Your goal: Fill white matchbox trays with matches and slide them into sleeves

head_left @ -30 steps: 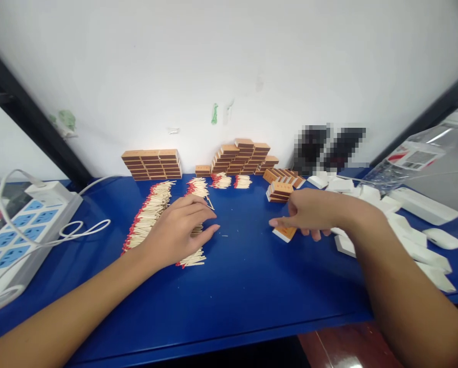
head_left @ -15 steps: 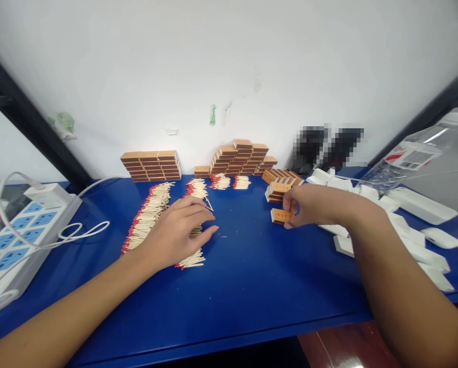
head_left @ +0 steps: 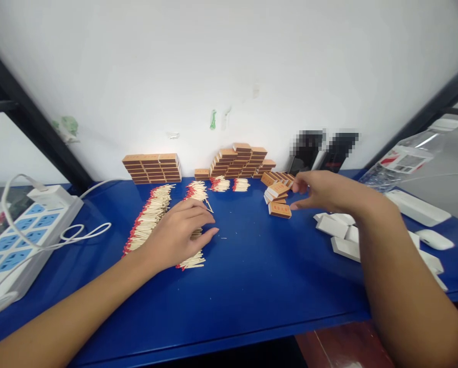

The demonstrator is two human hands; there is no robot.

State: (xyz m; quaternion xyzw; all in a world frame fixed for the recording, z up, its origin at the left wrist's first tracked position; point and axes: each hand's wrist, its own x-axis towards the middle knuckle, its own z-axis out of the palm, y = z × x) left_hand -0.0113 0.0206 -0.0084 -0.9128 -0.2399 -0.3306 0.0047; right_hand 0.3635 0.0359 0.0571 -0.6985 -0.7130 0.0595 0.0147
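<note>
Matches (head_left: 191, 261) lie beneath the left hand (head_left: 180, 229), its fingers loosely curved, thumb spread away. Beyond, a single matchbox (head_left: 280, 210) rests on the worktop (head_left: 229, 312) directly before a small matchbox stack (head_left: 277, 190); its reddish lettering is too small to read. Half a second ago the right hand (head_left: 321, 189) gripped that box; now its fingers stand wide just beside it, and the stack sits skewed. Farther, a red-and-white bottle label (head_left: 407, 158) shows a barcode, its print illegible.

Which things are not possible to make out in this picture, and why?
Head view:
Matches under the left hand: covered by it.
White pieces: partly behind the right forearm.
Two dark objects by the wall: pixelated.
Power strip: cut off by left edge.
Matchbox print: too small.
</note>
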